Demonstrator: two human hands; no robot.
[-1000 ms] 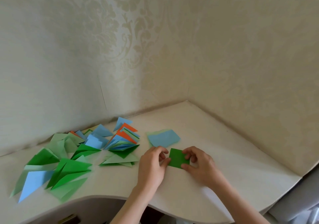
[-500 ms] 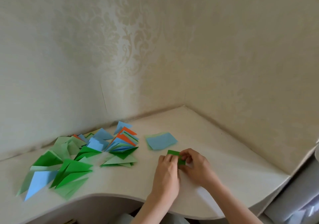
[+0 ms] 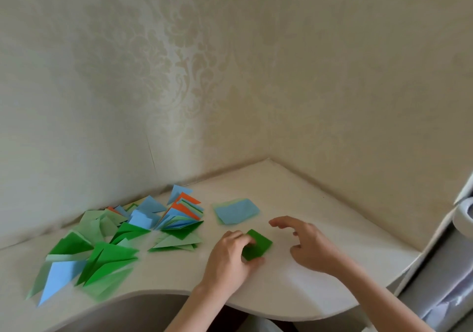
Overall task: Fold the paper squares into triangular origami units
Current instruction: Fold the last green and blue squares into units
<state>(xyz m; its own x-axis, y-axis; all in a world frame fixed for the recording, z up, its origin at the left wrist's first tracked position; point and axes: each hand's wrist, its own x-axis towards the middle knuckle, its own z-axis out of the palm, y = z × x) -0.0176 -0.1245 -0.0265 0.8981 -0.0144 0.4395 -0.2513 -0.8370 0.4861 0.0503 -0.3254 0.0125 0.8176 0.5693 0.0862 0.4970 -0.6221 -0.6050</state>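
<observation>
Green paper square [image 3: 257,245] near tabletop [image 3: 320,290] front edge, pinched by left hand [image 3: 231,257]; right hand [image 3: 308,246] hovering beside, fingers loosely spread, holding nothing. Many folded triangles [image 3: 107,250] heaped toward left edge; stack of unfolded squares [image 3: 236,210] waiting near back corner.

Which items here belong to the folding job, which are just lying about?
In the job:
- dark green paper square, held by the left hand
- right hand, open beside it
- blue paper stack
- folded triangular units

Lying about:
- white object at the right edge
- desk
</observation>
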